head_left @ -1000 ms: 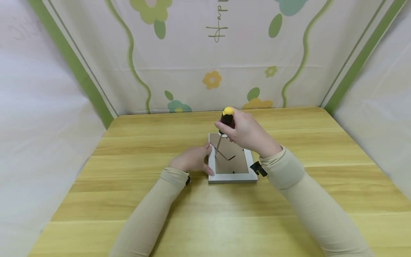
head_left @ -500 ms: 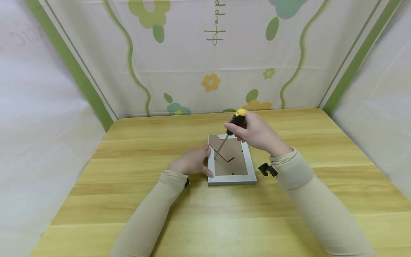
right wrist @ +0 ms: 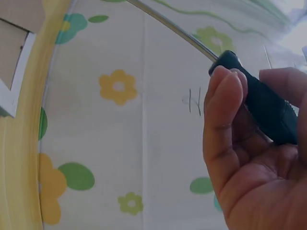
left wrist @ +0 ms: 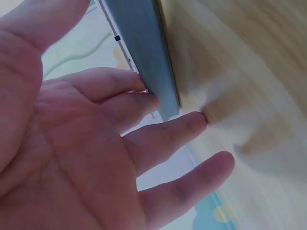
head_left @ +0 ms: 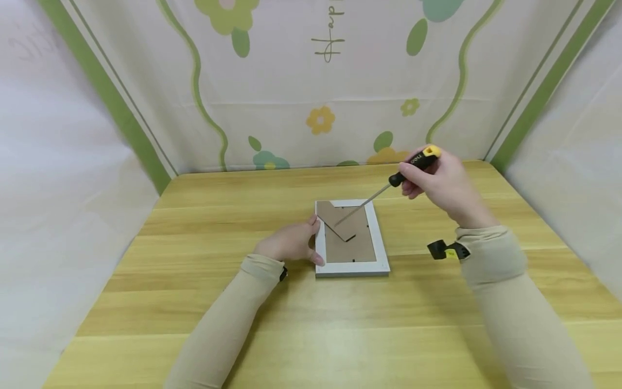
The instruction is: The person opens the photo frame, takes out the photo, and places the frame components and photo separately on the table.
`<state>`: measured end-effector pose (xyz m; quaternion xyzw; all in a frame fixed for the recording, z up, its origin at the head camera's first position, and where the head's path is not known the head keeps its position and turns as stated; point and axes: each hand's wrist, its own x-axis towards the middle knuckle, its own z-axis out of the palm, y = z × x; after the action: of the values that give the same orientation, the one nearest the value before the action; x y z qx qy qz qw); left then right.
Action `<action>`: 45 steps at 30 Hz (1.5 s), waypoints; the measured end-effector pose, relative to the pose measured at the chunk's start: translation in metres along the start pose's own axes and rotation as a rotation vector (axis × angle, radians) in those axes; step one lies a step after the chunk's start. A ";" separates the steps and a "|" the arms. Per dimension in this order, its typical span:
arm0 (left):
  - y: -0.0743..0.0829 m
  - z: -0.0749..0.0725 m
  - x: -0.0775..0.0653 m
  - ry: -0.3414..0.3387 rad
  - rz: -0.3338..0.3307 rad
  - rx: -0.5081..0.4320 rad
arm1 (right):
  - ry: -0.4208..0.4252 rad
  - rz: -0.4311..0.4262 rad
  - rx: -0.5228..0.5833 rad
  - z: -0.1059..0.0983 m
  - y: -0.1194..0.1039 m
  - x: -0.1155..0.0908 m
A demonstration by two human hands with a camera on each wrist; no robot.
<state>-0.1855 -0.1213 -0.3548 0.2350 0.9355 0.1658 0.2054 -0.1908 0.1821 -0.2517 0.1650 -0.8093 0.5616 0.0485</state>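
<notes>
A white picture frame [head_left: 357, 267] lies back side up on the table, its brown backing board [head_left: 358, 249] facing me. A flap stand with a dark bent edge [head_left: 351, 237] crosses the board. My left hand [head_left: 289, 241] rests against the frame's left side, thumb near the front corner. In the left wrist view two fingertips touch the grey side, and the other fingers extend past it, fairly straight. My right hand [head_left: 452, 186] grips a screwdriver [right wrist: 268, 105] by its black and yellow handle, right of the frame. Its long shaft slants down left, the tip over the board.
The wooden table [head_left: 204, 232] carries the frame near its middle. Behind its far edge hangs a white cloth [head_left: 272, 86] with printed flowers, and white sheets stand at both sides. A black camera mount [head_left: 444, 250] sticks out from my right wrist.
The right hand has moved right and up, tilting the screwdriver flatter. Its tip has left the backing board's left edge and now shows nearer the middle. The left hand and frame have stayed put.
</notes>
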 end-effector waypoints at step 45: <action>0.027 0.006 -0.002 0.066 0.032 0.234 | -0.487 0.158 -0.824 0.058 0.111 0.085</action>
<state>-0.1710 -0.0991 -0.3481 0.2669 0.9507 0.0664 0.1431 -0.3000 0.1451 -0.3497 0.1966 -0.9623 0.1412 -0.1238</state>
